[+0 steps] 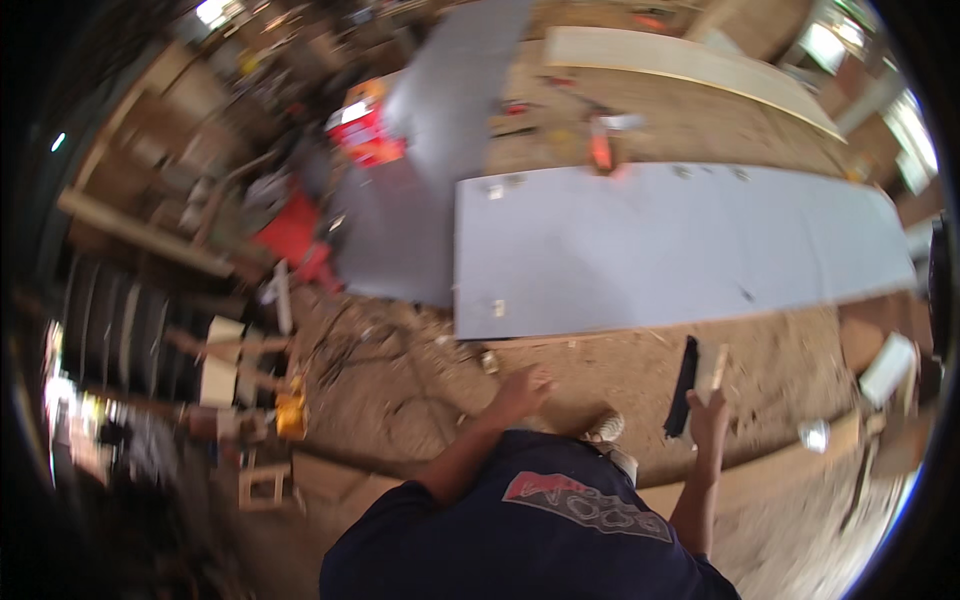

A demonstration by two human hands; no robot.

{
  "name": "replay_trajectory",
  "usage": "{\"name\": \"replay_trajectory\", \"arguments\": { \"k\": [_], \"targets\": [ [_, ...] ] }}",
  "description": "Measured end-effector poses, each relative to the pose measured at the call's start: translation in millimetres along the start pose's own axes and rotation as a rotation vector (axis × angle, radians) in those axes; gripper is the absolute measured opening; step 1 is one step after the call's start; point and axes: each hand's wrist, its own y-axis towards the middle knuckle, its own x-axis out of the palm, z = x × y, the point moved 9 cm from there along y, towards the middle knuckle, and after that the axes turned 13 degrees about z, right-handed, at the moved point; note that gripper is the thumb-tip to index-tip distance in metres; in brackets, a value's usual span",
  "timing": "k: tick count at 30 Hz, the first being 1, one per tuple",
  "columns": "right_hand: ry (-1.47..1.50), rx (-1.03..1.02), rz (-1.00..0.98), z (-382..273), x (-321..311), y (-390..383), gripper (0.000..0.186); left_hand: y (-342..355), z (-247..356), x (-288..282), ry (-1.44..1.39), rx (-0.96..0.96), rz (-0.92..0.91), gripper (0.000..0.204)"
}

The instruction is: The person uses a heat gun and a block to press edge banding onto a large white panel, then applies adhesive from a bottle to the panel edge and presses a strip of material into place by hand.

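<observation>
From the head camera, you look down at a dusty workshop floor, your right hand closed around the near end of a pale strip — the strip juts up past your fingers, toward the far side. Just left of the strip stands a slim black piece; blur hides whether your grip takes that in too. Your left hand, fingers curled, hangs to the left, well apart from the strip; you cannot tell from here whether it pinches anything. At far left, a red box with a light patch sits by the edge of a dark grey panel, its contents impossible to make out. Beyond both hands — at centre and right — stretches a broad pale grey panel, the strip lying on its near side, apart from it. Farther off at right, a long cream board spans the scene.
</observation>
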Motion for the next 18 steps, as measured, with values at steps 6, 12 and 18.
{"name": "replay_trajectory", "arguments": {
  "k": [6, 12, 18],
  "targets": [
    [-0.2, -0.375, -0.11, -148, 89, 78, 0.055, -2, -15, -80, -0.34, -0.337, 0.252, 0.035],
    [-0.427, -0.485, -0.178, -230, 206, 91, 0.047, 22, -205, -273, -0.183, -0.472, 1.053, 0.03],
    [-0.656, -0.411, -0.097, -229, 250, 87, 0.046, 81, -328, -459, 0.421, -0.455, 1.284, 0.038]
  ]
}}
